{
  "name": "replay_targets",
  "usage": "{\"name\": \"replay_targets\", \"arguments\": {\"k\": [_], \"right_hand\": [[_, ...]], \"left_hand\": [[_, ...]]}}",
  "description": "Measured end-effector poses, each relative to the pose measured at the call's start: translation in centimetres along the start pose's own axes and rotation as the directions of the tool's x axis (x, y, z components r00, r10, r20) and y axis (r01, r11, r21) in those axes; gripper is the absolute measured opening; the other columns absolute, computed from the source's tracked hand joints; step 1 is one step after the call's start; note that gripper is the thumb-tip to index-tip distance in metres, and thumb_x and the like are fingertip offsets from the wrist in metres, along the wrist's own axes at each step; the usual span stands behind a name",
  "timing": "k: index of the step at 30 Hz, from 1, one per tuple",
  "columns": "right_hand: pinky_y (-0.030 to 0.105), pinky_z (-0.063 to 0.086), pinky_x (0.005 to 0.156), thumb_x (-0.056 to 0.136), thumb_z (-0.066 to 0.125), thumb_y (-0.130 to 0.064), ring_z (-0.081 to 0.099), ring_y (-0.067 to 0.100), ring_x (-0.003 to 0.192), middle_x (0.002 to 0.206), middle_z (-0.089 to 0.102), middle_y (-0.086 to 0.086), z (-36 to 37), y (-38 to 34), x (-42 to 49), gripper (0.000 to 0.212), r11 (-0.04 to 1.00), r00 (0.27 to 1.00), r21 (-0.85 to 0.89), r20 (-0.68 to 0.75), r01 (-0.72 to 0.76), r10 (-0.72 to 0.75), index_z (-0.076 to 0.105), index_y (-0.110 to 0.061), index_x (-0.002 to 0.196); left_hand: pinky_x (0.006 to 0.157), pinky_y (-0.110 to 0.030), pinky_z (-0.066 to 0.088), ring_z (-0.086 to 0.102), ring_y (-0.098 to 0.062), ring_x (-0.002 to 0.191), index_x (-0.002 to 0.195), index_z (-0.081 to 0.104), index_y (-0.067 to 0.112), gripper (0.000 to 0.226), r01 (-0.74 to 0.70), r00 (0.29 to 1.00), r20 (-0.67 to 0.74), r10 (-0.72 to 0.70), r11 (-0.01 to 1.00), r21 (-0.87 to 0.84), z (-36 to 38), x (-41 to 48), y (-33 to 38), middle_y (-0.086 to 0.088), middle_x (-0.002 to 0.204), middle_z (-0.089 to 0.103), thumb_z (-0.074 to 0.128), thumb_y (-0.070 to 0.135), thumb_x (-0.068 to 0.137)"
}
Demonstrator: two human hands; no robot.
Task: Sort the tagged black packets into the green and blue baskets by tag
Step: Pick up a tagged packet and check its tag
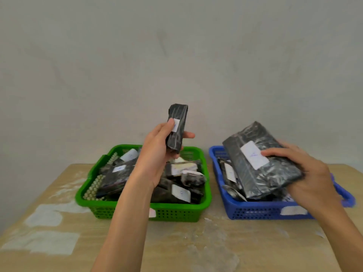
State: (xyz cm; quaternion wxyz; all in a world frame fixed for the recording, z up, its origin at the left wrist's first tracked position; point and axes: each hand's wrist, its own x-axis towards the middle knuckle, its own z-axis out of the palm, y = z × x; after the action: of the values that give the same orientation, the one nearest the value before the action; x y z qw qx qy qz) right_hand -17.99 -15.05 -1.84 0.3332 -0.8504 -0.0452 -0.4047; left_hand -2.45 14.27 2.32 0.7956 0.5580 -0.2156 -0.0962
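**Held items.** A small black packet (177, 128) is held upright in the left hand (157, 154). The thumb is laid at the edge of its white tag (175, 125) and the fingers are curled behind it. It is raised above the green basket (176, 206).

A large black packet (261, 163) is grasped at its right end by the right hand (306, 173), with the thumb placed beside its white tag (253, 155). It is tilted over the blue basket (255, 204). Contact with the pile beneath cannot be determined.

**Count.**
- Two baskets are set side by side, apart, on the wooden table (176, 242).
- Two packets are in hand, one per hand.
- Further tagged black packets are piled in both baskets. At least four tags are counted in the green one; the blue one's total cannot be told.
- Pale bead strings (94, 185) are noted along the green basket's left side.
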Motion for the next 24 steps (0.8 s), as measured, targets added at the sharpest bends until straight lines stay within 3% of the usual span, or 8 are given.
{"name": "replay_targets", "arguments": {"k": [4, 6, 8, 9, 13, 15, 20, 24], "right_hand": [[0.005, 0.052, 0.077, 0.083, 0.073, 0.015, 0.07, -0.008, 0.1, 0.109, 0.075, -0.027, 4.0, -2.2, 3.2, 0.065, 0.987, 0.991, 0.094, 0.043, -0.126, 0.123, 0.074, -0.043, 0.111], [0.01, 0.055, 0.082, 0.08, 0.087, -0.005, 0.072, -0.001, 0.103, 0.118, 0.076, -0.015, 6.0, -3.7, 5.4, 0.06, 0.955, 0.972, 0.276, 0.231, -0.111, 0.047, 0.067, -0.039, 0.126], [0.02, 0.056, 0.093, 0.076, 0.093, -0.018, 0.07, 0.01, 0.118, 0.135, 0.07, -0.006, 8.3, -5.4, 7.9, 0.077, 0.872, 0.875, 0.432, 0.483, -0.23, -0.009, 0.057, -0.035, 0.141], [0.023, 0.056, 0.096, 0.076, 0.091, -0.02, 0.069, 0.012, 0.122, 0.139, 0.068, -0.006, 9.8, -6.0, 9.2, 0.078, 0.856, 0.843, 0.449, 0.538, -0.257, -0.029, 0.056, -0.034, 0.144], [0.019, 0.054, 0.085, 0.093, 0.078, -0.025, 0.073, 0.004, 0.102, 0.112, 0.077, -0.016, 17.0, -8.1, 14.8, 0.026, 0.95, 0.94, 0.307, 0.338, -0.06, -0.05, 0.074, -0.04, 0.115], [0.024, 0.055, 0.085, 0.098, 0.072, -0.018, 0.072, 0.002, 0.1, 0.111, 0.077, -0.017, 20.7, -8.9, 17.3, 0.03, 0.973, 0.932, 0.23, 0.352, 0.008, -0.091, 0.075, -0.046, 0.109], [0.044, 0.058, 0.102, 0.096, 0.072, -0.013, 0.067, 0.02, 0.123, 0.144, 0.062, -0.004, 28.2, -9.2, 20.4, 0.064, 0.976, 0.822, 0.217, 0.56, -0.021, -0.106, 0.05, -0.051, 0.142], [0.034, 0.056, 0.103, 0.095, 0.073, -0.013, 0.066, -0.006, 0.112, 0.124, 0.07, -0.023, 31.7, -7.1, 20.0, 0.047, 0.983, 0.745, 0.155, 0.666, -0.095, -0.033, 0.066, -0.045, 0.129]], "left_hand": [[0.048, -0.025, 0.039, 0.052, -0.012, 0.058, 0.117, 0.06, 0.014, 0.03, -0.078, 0.983, -0.154, 0.101, 0.986, 0.15, -6.4, -0.2, 3.1, -0.014, 0.101, 0.079, 0.052, 0.04, 0.105], [0.049, -0.025, 0.042, 0.056, -0.012, 0.059, 0.114, 0.063, 0.013, 0.027, -0.09, 0.962, -0.239, 0.133, 0.979, 0.18, -9.7, 0.0, 4.1, -0.014, 0.1, 0.078, 0.055, 0.037, 0.105], [0.053, -0.026, 0.046, 0.063, -0.012, 0.065, 0.112, 0.067, 0.012, 0.027, -0.076, 0.938, -0.314, 0.145, 0.972, 0.223, -12.8, 0.3, 4.3, -0.012, 0.1, 0.078, 0.058, 0.037, 0.103], [0.055, -0.027, 0.049, 0.065, -0.012, 0.069, 0.109, 0.068, 0.013, 0.026, -0.065, 0.928, -0.343, 0.146, 0.97, 0.236, -14.2, 0.5, 4.3, -0.012, 0.097, 0.076, 0.061, 0.037, 0.102], [0.059, -0.025, 0.056, 0.072, -0.012, 0.07, 0.106, 0.071, 0.013, 0.026, -0.013, 0.902, -0.414, 0.122, 0.966, 0.258, -18.6, 1.4, 3.5, -0.006, 0.089, 0.074, 0.067, 0.037, 0.098], [0.066, -0.029, 0.059, 0.076, -0.016, 0.077, 0.109, 0.072, 0.012, 0.027, 0.007, 0.881, -0.461, 0.105, 0.972, 0.236, -20.1, 1.9, 2.8, -0.007, 0.092, 0.077, 0.069, 0.036, 0.097], [0.065, -0.028, 0.061, 0.078, -0.021, 0.086, 0.114, 0.07, 0.014, 0.026, 0.048, 0.86, -0.507, 0.061, 0.979, 0.199, -22.2, 2.2, 1.5, -0.006, 0.096, 0.079, 0.07, 0.033, 0.097], [0.061, -0.025, 0.061, 0.078, -0.015, 0.08, 0.117, 0.067, 0.019, 0.022, 0.078, 0.869, -0.494, 0.034, 0.976, 0.205, -22.9, 2.2, 0.5, -0.004, 0.101, 0.077, 0.069, 0.028, 0.098]]}}
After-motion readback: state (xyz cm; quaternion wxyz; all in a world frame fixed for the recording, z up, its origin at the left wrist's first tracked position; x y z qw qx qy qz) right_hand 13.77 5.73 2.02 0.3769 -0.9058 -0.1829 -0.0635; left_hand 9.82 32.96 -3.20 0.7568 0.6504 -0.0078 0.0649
